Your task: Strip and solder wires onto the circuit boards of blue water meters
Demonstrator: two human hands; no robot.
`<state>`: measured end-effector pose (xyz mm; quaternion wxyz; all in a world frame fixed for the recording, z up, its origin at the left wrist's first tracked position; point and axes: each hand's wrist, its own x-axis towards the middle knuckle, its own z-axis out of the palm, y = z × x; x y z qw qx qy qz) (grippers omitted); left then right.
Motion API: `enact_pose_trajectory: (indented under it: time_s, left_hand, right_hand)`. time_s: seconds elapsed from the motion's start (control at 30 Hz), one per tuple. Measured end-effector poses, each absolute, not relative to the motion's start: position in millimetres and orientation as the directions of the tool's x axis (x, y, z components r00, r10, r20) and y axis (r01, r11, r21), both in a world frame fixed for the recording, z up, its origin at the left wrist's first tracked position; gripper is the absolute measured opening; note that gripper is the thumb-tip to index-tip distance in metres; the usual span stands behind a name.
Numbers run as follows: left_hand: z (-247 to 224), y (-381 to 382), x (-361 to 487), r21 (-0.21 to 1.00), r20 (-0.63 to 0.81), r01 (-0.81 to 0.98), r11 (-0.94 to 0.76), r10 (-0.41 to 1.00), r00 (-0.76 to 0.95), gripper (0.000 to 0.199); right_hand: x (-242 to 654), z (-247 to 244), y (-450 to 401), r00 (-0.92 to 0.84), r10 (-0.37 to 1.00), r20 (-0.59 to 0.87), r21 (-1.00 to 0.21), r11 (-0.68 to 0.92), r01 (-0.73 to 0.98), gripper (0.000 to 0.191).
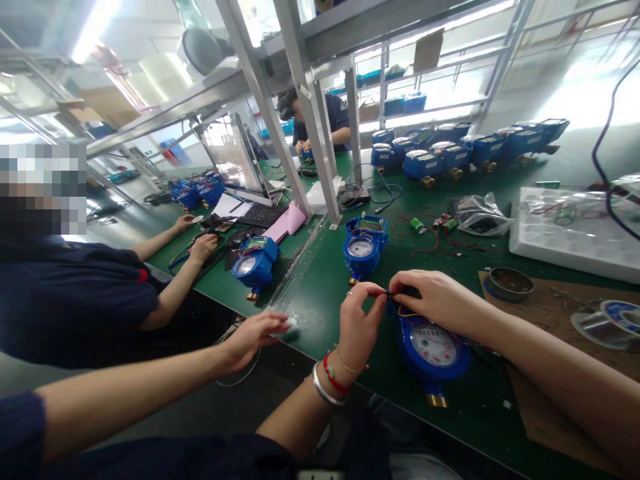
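My left hand (361, 321), with a red cord and a silver bangle at the wrist, is closed in a pinch. Its fingertips meet those of my right hand (425, 293), also pinched, around a small dark piece (389, 296) too tiny to make out. Yellow and red wires (403, 311) run below my right fingers towards a blue water meter (434, 343). This meter lies dial up on the green bench (320, 303), its brass end pointing at the front edge. My right wrist passes over its upper side, hiding part of it.
Another blue meter (363, 247) stands behind my hands, a third (254, 263) further left. A co-worker's hand (255, 337) reaches in from the left. At right are a round tin (509, 283), a solder spool (613, 323) and a white foam tray (575, 233). Metal posts (320, 133) rise behind.
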<state>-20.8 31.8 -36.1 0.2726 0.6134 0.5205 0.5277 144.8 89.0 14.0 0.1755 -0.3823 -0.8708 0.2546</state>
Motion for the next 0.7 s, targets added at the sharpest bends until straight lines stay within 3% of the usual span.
enact_pose_trajectory:
  time_s: [0.7]
  left_hand:
    - [-33.9,33.6,-17.4,0.883,0.356,0.348,-0.314,0.933,-0.063,0.005]
  right_hand:
    - [143.8,18.1,87.3,-0.643,0.759,0.104,-0.582,0.571,0.579,0.012]
